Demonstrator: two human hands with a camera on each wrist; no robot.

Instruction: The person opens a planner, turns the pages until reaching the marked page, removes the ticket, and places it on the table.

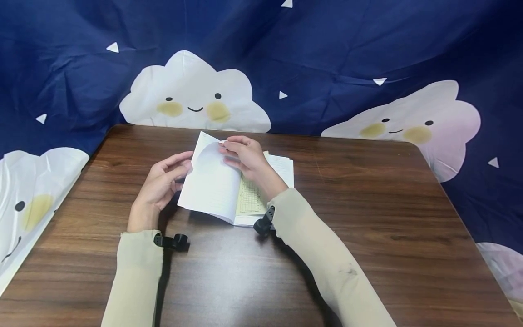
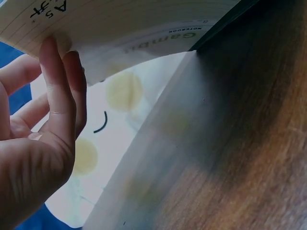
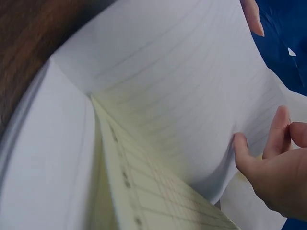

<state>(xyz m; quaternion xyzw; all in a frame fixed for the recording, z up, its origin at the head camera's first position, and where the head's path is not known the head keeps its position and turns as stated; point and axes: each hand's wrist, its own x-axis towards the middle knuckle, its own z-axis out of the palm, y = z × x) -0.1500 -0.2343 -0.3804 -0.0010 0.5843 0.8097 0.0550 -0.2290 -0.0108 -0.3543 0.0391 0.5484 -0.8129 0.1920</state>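
Observation:
An open notebook (image 1: 210, 186) lies toward the back of the table, its left part raised and tilted off the wood. My left hand (image 1: 161, 184) holds that raised part by its outer edge, thumb on the page side and fingers behind. From below, the left wrist view shows the cover (image 2: 144, 28) with printed and handwritten lettering, and the left hand's fingers (image 2: 57, 91) against it. My right hand (image 1: 247, 156) reaches across and pinches the white lined page (image 3: 192, 96) near its top edge. A pale yellow sheet with a printed grid (image 1: 250, 197) lies inside, along the fold.
The notebook rests on a dark brown wooden table (image 1: 367, 218). Behind the table hangs a navy cloth (image 1: 318, 45) with smiling white clouds. Black wrist cameras are strapped over both light sleeves (image 1: 139, 272).

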